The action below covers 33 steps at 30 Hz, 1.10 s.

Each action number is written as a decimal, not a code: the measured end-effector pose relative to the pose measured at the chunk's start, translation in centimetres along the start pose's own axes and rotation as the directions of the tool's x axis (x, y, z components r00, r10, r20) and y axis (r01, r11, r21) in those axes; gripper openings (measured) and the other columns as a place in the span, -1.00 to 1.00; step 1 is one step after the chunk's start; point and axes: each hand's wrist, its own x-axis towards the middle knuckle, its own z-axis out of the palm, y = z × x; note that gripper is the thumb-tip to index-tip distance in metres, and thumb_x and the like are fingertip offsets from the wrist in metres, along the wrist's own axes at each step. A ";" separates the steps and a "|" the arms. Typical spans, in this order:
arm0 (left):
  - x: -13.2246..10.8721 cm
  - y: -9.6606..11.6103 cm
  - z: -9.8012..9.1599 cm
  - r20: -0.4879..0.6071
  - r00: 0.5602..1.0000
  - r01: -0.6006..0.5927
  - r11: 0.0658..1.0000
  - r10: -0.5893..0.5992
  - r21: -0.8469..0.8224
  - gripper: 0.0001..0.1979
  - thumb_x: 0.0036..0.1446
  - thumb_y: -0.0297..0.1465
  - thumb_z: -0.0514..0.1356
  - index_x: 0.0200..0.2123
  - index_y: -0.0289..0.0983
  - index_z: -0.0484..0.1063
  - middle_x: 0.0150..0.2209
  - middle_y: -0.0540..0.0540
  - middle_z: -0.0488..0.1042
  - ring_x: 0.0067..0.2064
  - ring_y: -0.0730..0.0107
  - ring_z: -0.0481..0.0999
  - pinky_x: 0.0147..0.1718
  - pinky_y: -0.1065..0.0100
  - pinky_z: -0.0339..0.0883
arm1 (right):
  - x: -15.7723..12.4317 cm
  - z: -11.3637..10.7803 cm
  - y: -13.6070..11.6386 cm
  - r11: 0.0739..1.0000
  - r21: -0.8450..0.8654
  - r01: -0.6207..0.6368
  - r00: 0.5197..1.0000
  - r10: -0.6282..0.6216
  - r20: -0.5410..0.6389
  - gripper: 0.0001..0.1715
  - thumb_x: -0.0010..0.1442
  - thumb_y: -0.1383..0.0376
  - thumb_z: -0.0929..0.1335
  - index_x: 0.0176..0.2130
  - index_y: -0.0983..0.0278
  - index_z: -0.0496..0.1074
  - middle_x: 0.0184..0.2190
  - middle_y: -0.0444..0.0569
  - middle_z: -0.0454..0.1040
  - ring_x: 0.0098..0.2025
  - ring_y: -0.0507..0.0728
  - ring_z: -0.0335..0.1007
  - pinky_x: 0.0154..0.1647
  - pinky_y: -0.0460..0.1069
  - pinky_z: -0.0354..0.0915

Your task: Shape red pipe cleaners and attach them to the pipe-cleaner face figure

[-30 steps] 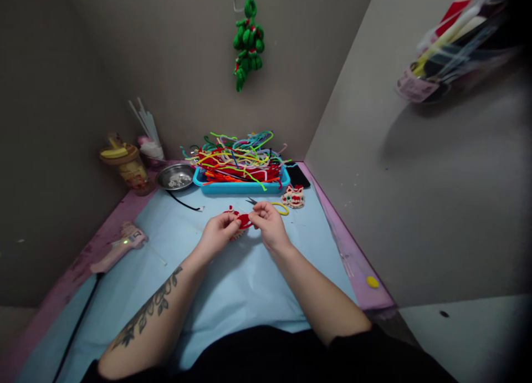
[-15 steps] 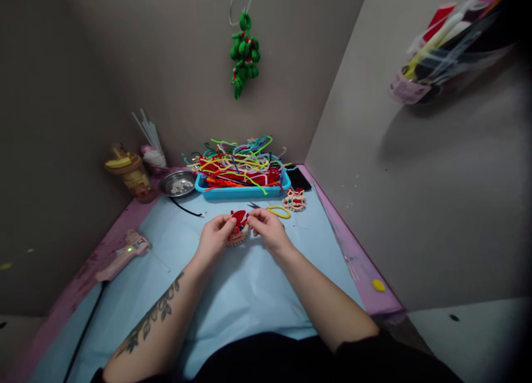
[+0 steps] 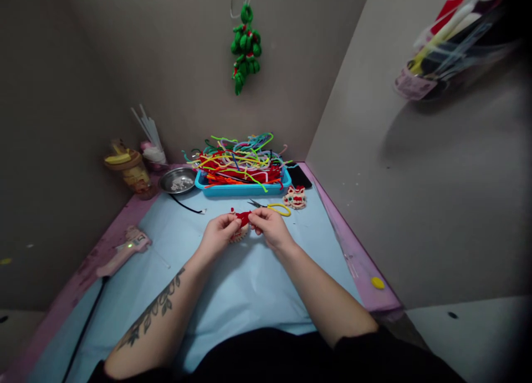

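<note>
My left hand (image 3: 216, 236) and my right hand (image 3: 270, 228) meet over the light blue mat (image 3: 233, 294), fingers pinched on a small red and cream pipe-cleaner figure (image 3: 241, 225) held between them. Just beyond the right hand lie small scissors (image 3: 256, 204) and a yellow pipe-cleaner loop (image 3: 280, 209). A finished red and cream figure (image 3: 295, 197) sits further right.
A blue tray (image 3: 241, 189) heaped with coloured pipe cleaners stands at the back, a dark phone (image 3: 298, 177) beside it. At left: a metal dish (image 3: 178, 180), a lidded cup (image 3: 127, 171), a pink glue gun (image 3: 122, 250) with cord. A green ornament (image 3: 246, 47) hangs on the wall.
Both hands stay pinched on the red figure, turning it slightly; its red part stood up half a second ago and now sits lower between the fingers.
</note>
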 end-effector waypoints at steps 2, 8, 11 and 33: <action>0.0 -0.1 -0.1 0.011 1.000 0.000 1.000 0.000 0.014 -0.70 -0.05 -0.20 0.31 -0.49 -0.34 0.43 -0.56 -0.01 0.45 -0.53 0.50 0.35 -0.51 0.46 0.16 | 0.0 -0.1 -0.1 1.000 -0.017 -0.012 1.000 0.011 -0.009 -0.69 -0.12 0.13 0.46 -0.50 0.33 0.44 -0.66 -0.18 0.39 -0.69 -0.08 0.13 -0.68 -0.14 0.02; 0.0 -0.1 -0.3 0.050 0.999 0.014 0.996 -0.018 0.088 -0.72 -0.05 -0.20 0.31 -0.49 -0.34 0.45 -0.58 0.00 0.44 -0.56 0.52 0.31 -0.54 0.47 0.12 | 0.1 -0.4 -0.2 0.994 -0.105 0.017 1.000 -0.015 0.021 -0.76 -0.07 0.18 0.42 -0.51 0.33 0.44 -0.70 -0.20 0.35 -0.68 -0.08 0.11 -0.66 -0.14 0.03; -0.1 0.1 -0.3 0.095 0.994 0.049 0.992 -0.060 0.114 -0.68 -0.06 -0.16 0.31 -0.49 -0.34 0.47 -0.59 -0.01 0.43 -0.58 0.52 0.30 -0.57 0.48 0.10 | 0.4 -0.8 -0.2 0.986 -0.158 0.058 0.998 -0.055 0.022 -0.83 -0.05 0.24 0.39 -0.54 0.32 0.43 -0.72 -0.23 0.29 -0.66 -0.08 0.10 -0.64 -0.14 0.03; -1.3 1.3 1.0 0.309 0.940 0.019 0.926 -0.144 0.376 -0.71 -0.04 -0.20 0.28 -0.34 -0.32 0.47 -0.56 0.03 0.39 -0.54 0.47 0.34 -0.59 0.45 0.24 | 1.0 -4.6 -2.4 0.878 -0.475 0.062 0.940 0.108 0.324 -0.91 -0.08 0.35 0.34 -0.55 0.34 0.43 -0.70 -0.22 0.27 -0.62 -0.07 0.10 -0.61 -0.14 0.00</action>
